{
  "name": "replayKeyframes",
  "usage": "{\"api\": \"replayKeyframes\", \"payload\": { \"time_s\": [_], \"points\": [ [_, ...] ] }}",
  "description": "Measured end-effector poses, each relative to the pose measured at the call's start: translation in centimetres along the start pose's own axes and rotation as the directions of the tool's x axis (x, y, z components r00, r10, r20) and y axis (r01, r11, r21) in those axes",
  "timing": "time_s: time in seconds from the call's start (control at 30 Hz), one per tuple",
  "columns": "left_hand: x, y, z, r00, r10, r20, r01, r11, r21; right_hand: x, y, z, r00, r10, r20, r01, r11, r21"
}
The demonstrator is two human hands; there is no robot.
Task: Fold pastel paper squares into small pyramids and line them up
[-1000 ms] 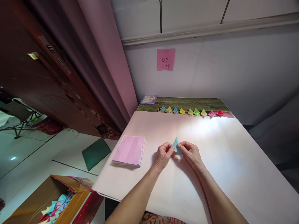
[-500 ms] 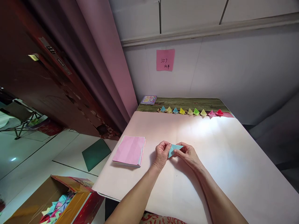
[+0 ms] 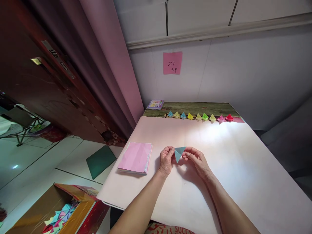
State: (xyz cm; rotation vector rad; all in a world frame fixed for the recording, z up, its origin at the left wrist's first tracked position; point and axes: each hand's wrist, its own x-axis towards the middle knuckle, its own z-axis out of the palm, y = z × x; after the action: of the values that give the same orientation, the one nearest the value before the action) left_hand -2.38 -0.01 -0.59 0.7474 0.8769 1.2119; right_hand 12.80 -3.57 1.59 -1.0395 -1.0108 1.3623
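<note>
Just above the table, a light blue piece of folded paper [image 3: 179, 153] is held as a triangle with its point down and a crease across its face. My left hand [image 3: 166, 159] pinches its left corner between thumb and fingers. At the upper right corner, my right hand [image 3: 197, 160] has its fingertips closed on the paper's edge. To the left lies a stack of square paper [image 3: 135, 157] with a pink sheet on top. Along the table's far side stands a row of several small folded paper boats [image 3: 190, 116] in blue, yellow, green, pink and red.
A pale sheet covers most of the table [image 3: 234, 182]. A small printed pack [image 3: 155, 104] sits at the far left corner. Below the left edge, an open cardboard box [image 3: 31, 208] holds colourful folded papers [image 3: 60, 216]. A pink note [image 3: 172, 63] hangs on the wall.
The blue paper has turned, so its long point no longer reaches right and it now shows a downward triangle. My right thumb has moved off its face toward the right edge.
</note>
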Motion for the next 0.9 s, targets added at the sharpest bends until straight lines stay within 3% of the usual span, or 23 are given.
{"api": "replayKeyframes", "payload": {
  "time_s": [0.17, 0.63, 0.9],
  "points": [
    [0.28, 0.22, -0.24, 0.999, -0.004, -0.047, 0.001, 0.998, -0.058, 0.19, 0.82, -0.16, 0.999, 0.017, -0.030, -0.018, 0.999, -0.034],
    [-0.01, 0.05, -0.19, 1.000, -0.001, 0.023, 0.001, 1.000, 0.002, 0.28, 0.88, -0.05, 0.999, -0.034, -0.002, 0.034, 0.999, -0.035],
    [-0.50, 0.42, 0.11, 0.988, 0.024, 0.152, -0.048, 0.987, 0.154, 0.10, 0.03, -0.03, 0.997, -0.066, -0.030, 0.061, 0.986, -0.153]
  ]
}}
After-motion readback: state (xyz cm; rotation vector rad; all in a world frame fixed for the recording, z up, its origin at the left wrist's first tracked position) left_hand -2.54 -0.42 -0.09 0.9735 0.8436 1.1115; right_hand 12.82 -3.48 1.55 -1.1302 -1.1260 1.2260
